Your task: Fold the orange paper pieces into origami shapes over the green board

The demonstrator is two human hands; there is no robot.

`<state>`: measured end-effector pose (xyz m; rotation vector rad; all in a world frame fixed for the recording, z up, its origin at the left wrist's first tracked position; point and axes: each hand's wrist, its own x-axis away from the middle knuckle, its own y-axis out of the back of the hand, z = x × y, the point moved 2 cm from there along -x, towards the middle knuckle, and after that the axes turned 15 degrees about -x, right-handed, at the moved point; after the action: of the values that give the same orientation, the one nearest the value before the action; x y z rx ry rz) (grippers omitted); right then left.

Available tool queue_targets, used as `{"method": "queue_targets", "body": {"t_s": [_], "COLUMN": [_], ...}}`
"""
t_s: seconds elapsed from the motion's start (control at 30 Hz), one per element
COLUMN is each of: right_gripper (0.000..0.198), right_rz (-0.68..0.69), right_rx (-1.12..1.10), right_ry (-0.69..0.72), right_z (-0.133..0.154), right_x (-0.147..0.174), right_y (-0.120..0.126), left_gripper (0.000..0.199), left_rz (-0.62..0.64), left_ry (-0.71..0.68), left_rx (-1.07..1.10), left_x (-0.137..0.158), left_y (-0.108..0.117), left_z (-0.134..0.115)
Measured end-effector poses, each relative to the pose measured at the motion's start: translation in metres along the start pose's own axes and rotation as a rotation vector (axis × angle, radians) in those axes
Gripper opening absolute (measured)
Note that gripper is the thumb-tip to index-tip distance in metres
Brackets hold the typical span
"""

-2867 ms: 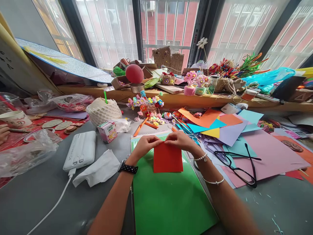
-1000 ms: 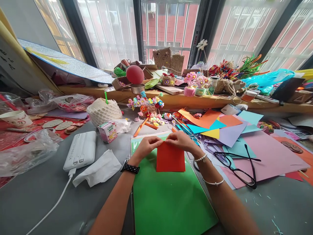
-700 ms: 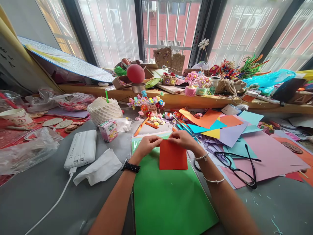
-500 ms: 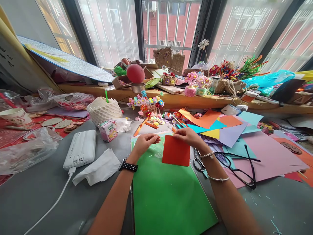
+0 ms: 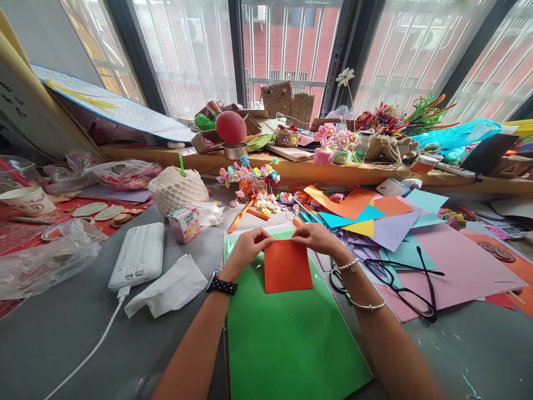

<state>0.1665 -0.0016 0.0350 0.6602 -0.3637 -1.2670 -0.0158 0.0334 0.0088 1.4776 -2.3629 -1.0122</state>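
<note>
A square of orange-red paper (image 5: 288,268) is held by its far edge above a green sheet (image 5: 291,344). My left hand (image 5: 246,249) pinches the paper's far left corner between thumb and fingers. At the far right corner, my right hand (image 5: 318,240) has its thumb and fingers closed on the same edge. Scissors (image 5: 338,279) lie beside my right wrist, partly hidden by it. Orange paper strips (image 5: 240,215) rest just beyond my left hand.
On the left are a white power bank (image 5: 139,251) with a cable, a tissue (image 5: 169,289) and a small pink box (image 5: 185,224). Black glasses (image 5: 410,289) lie on pink paper (image 5: 462,266) at right. Crocheted flowers (image 5: 250,178) stand behind.
The orange-red paper has shifted left and slightly nearer. My left hand, beside it before, now grips its far left corner, while my right hand keeps hold of the right one.
</note>
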Motion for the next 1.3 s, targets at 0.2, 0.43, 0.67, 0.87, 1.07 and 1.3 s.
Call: {"method": "queue_targets", "body": {"t_s": [0.2,0.43,0.67,0.87,1.07,1.3], "right_gripper": [0.017,0.024,0.021,0.020,0.018,0.019], "right_rz": [-0.051,-0.173,0.029,0.033,0.009,-0.015], "right_rx": [0.036,0.008,-0.070,-0.048,-0.016,-0.033], "right_ry": [-0.164,-0.118,0.066,0.068,0.048,0.046], "right_z": [-0.020,-0.013,0.009,0.010,0.008,0.009], "right_x": [0.010,0.008,-0.005,-0.004,0.002,0.005], "right_y": [0.022,0.023,-0.018,-0.014,0.002,0.006], "left_gripper": [0.024,0.024,0.021,0.024,0.024,0.028], "left_rz": [-0.004,-0.043,0.020,0.162,0.158,0.029], "left_ry": [-0.013,-0.028,-0.059,-0.001,0.085,0.014], "left_rx": [-0.034,-0.074,-0.069,0.052,0.148,0.120], "left_x": [0.000,0.001,0.003,0.003,0.003,0.003], "left_y": [0.002,0.001,-0.003,-0.004,0.002,0.002], "left_z": [0.001,-0.001,-0.008,-0.006,-0.003,-0.008]}}
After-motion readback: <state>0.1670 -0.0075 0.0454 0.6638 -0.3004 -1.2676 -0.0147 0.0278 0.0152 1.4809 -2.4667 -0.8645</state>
